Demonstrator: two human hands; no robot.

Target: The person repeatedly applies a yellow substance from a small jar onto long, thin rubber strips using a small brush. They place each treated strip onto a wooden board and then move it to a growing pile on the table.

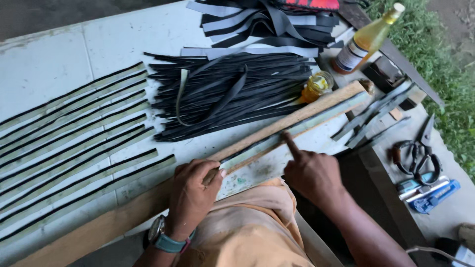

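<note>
Yellow bottle — white label — beyond right hand pressing strip.

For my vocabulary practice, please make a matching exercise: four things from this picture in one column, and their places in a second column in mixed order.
Things:
1. tall bottle
2. scissors
3. small jar
4. right hand

Places:
A. index finger pressing the pale strip on the wooden plank
B. far edge, beside the grass
C. at the end of the black strip pile
D. right of the plank, above the blue cutter

Pairs: 1-B, 2-D, 3-C, 4-A
</note>
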